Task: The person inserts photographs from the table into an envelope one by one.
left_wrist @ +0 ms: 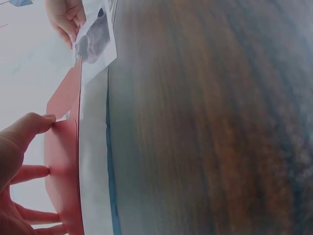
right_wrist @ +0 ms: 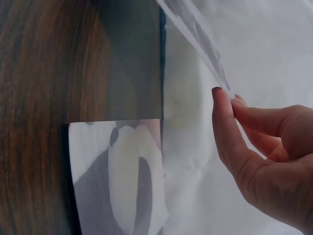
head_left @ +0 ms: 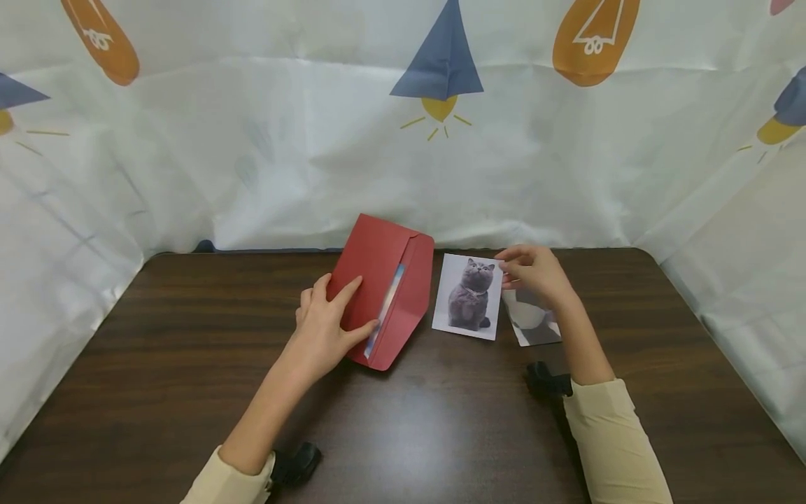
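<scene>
A red envelope (head_left: 371,273) lies tilted on the dark table, its flap to the right and a bluish card edge (head_left: 385,308) showing in its opening. The left hand (head_left: 324,329) rests on it with spread fingers, the thumb by the opening; in the left wrist view the hand (left_wrist: 22,171) touches the red envelope (left_wrist: 63,166). Pinched at its upper right corner by the right hand (head_left: 538,276) is a photo of a grey cat (head_left: 469,297). The right wrist view shows the right hand (right_wrist: 269,152) gripping the photo's edge (right_wrist: 200,39) between thumb and fingers.
Another photo (head_left: 532,318) lies on the table under the right hand, partly covered; it shows grey and white shapes in the right wrist view (right_wrist: 117,181). Behind the table's far edge hangs a white cloth (head_left: 315,175) with printed lamps. Black wrist devices (head_left: 299,463) are at both wrists.
</scene>
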Tool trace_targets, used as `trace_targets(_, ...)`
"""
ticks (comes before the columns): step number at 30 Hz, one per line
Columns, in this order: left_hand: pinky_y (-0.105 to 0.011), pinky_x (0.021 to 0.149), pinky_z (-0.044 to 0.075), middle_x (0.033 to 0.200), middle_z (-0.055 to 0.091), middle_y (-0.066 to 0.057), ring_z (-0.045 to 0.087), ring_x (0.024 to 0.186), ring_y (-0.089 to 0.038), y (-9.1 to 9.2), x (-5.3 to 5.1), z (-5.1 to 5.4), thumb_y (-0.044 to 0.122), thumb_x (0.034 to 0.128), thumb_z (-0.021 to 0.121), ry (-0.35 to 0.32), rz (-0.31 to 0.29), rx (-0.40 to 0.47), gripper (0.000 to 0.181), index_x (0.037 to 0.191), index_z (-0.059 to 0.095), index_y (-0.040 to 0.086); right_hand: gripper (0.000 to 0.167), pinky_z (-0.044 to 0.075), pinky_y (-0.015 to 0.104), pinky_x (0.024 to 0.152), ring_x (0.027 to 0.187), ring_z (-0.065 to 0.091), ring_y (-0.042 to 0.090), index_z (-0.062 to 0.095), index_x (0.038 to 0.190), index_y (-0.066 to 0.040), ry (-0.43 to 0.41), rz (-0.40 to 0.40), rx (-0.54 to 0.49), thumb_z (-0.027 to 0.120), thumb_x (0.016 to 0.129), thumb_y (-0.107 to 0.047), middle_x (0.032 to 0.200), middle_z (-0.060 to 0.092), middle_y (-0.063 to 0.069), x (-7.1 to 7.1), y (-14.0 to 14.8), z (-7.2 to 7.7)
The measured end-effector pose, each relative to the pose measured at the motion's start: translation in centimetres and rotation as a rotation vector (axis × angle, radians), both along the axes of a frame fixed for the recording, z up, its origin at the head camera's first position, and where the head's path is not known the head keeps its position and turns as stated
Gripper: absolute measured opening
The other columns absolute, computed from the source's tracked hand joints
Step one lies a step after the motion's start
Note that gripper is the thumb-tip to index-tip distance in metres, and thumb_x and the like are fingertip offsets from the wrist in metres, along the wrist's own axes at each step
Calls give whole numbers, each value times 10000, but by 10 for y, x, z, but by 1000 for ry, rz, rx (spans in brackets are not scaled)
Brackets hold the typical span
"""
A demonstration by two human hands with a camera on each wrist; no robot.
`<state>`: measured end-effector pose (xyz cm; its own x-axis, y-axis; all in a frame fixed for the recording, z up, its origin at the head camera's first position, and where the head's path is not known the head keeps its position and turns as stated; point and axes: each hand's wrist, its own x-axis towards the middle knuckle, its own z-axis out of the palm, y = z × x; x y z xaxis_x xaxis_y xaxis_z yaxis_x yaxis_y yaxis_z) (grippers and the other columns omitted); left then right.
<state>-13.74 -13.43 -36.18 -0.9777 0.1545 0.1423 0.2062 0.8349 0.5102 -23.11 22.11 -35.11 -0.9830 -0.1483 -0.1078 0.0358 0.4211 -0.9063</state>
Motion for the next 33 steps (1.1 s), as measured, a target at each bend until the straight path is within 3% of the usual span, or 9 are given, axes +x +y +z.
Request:
trace_targets(11,-677,995,461,1578,313,-353,360,1355,-537,-1,-4,-5,305,883,841,-6,25,-4,806,1565,491,57,347,633,331,819,785,701,108,577,1348,148,-38,17,-39,598,1069,-58,1019,660,110,2,4,4)
trace_targets(23,-706,987,434,1569,317,-369,360,1334,-565,-5,-3,-2,280,903,825,5,42,-14,759,1552,505,50,358,631,315,808,785,701,107,557,1358,160,-45,37,-71,594,1064,-42,969,666,64,5,-1,9)
trace_targets(33,-685,956,445,1555,331,-380,386,1301,-565,-3,-3,-3,295,891,835,20,48,-21,769,1540,516,35,384,630,327,832,797,727,103,545,1387,150,-59,50,-90,602,1063,-47,1060,683,106,10,-5,17)
